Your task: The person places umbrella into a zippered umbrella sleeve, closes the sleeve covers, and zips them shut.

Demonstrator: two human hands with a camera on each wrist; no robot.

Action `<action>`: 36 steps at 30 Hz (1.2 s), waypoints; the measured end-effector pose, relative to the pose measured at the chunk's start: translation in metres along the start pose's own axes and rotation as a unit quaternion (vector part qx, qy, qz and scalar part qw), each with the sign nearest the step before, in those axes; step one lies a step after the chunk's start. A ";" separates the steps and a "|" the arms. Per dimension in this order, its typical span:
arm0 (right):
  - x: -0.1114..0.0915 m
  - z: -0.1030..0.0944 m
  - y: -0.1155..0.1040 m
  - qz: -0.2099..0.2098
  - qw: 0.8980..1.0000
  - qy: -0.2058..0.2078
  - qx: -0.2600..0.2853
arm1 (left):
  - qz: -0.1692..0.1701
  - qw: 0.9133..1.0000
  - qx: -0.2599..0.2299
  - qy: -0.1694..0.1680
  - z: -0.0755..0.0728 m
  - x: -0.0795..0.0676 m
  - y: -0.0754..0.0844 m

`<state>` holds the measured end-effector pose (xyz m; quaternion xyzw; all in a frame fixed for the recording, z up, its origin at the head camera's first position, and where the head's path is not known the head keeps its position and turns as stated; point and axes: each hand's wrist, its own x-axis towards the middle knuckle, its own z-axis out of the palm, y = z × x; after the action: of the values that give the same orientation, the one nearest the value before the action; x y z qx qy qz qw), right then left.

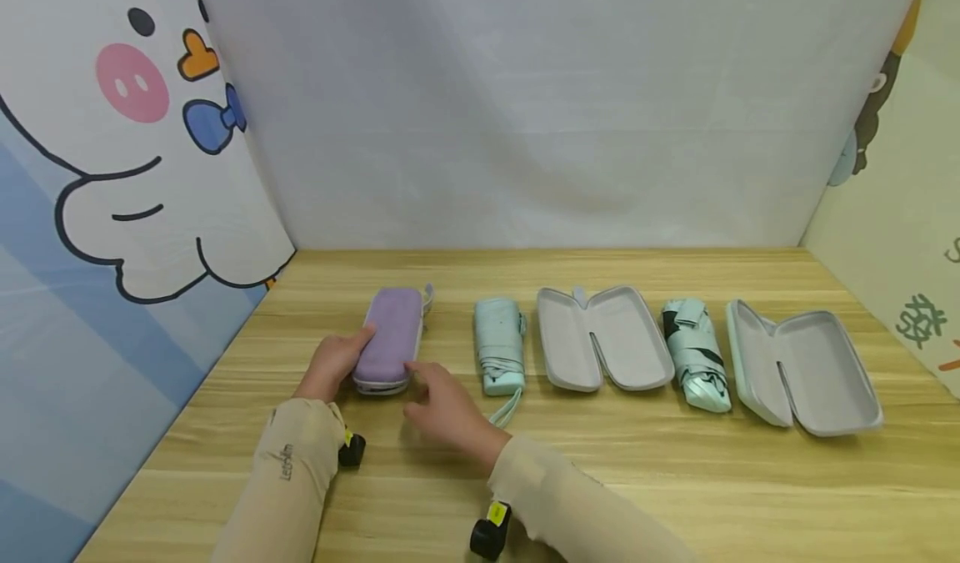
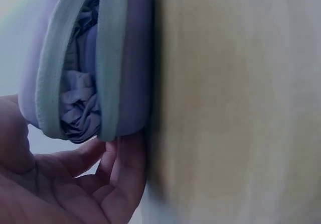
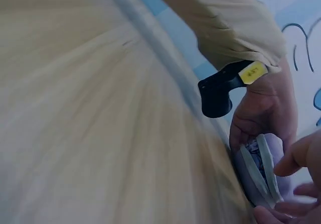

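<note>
A purple zip case (image 1: 393,334) lies at the left of the table, its lid down over a gap at the near end. Crumpled purple folded fabric (image 2: 80,103) shows through that gap in the left wrist view. My left hand (image 1: 334,364) grips the case from its left side, thumb over the lid edge and fingers at the lower half. At the near right corner is my right hand (image 1: 448,409), index finger reaching to the case's edge and thumb held apart. In the right wrist view, the right fingers (image 3: 296,158) are beside the case's partly open seam.
To the right lies a folded mint umbrella (image 1: 498,342) with a wrist strap. Beyond it are an open grey-lined case (image 1: 633,338), a second mint umbrella (image 1: 694,354) and another open case (image 1: 832,371). A white cloth wall (image 1: 525,113) stands behind the wooden table (image 1: 637,480).
</note>
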<state>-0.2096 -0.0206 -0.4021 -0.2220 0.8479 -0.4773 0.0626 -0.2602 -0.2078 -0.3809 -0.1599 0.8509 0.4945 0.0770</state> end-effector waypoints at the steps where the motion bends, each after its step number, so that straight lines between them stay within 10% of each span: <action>1: 0.002 -0.001 0.001 0.015 0.999 0.008 0.029 | -0.003 1.000 -0.001 -0.005 0.000 0.000 0.001; 13: 0.031 0.005 0.006 0.149 0.949 0.064 0.270 | -0.011 1.000 -0.015 -0.013 0.000 0.004 0.000; 30: 0.028 0.007 0.002 0.082 0.983 0.048 0.158 | -0.046 0.995 -0.091 0.002 0.005 0.002 0.002; 36: 0.025 0.003 0.003 0.057 0.986 0.055 0.147 | -0.038 0.992 -0.113 -0.046 0.004 0.002 0.005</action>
<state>-0.2318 -0.0323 -0.4030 -0.1354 0.7821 -0.6036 0.0747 -0.2639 -0.2019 -0.3794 -0.1765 0.7782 0.5914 0.1160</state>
